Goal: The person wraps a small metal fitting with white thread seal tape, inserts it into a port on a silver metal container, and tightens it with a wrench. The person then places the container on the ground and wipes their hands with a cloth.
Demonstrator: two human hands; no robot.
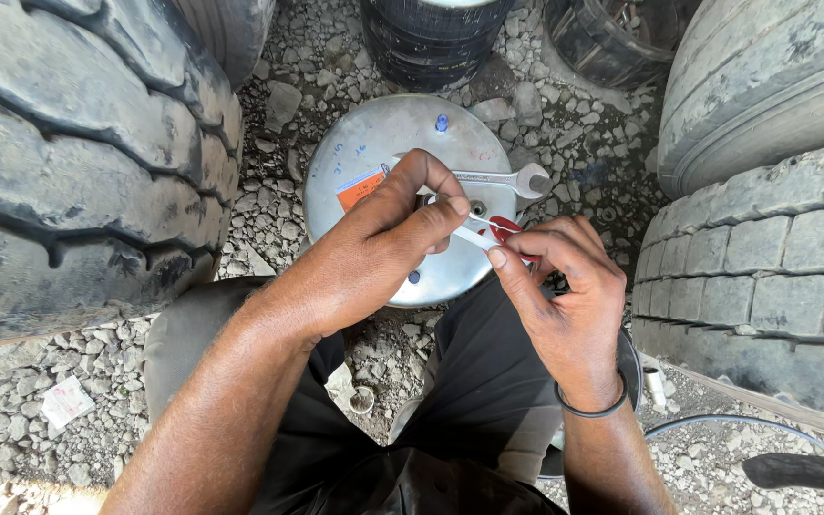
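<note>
Both hands meet over the round metal plate (374, 143) on the gravel. The left hand (374, 253) pinches one end of a thin white strip (477, 237), and the right hand (565, 296) pinches the other, fingers half hiding a small red roll (504, 227). The spanner (503, 178) is partly covered, and tyres (78, 162) crowd both sides.

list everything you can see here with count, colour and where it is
metal disc: one, silver, on the gravel centre
wrench: one, silver, on the disc
white strip: one, pinched between both hands
red piece: one, at the right fingers
tyres: large, black, left and right
gravel: grey, all around
hose: one, black, lower right
wristband: one, black, right wrist
left hand: above the disc
right hand: beside it
</note>
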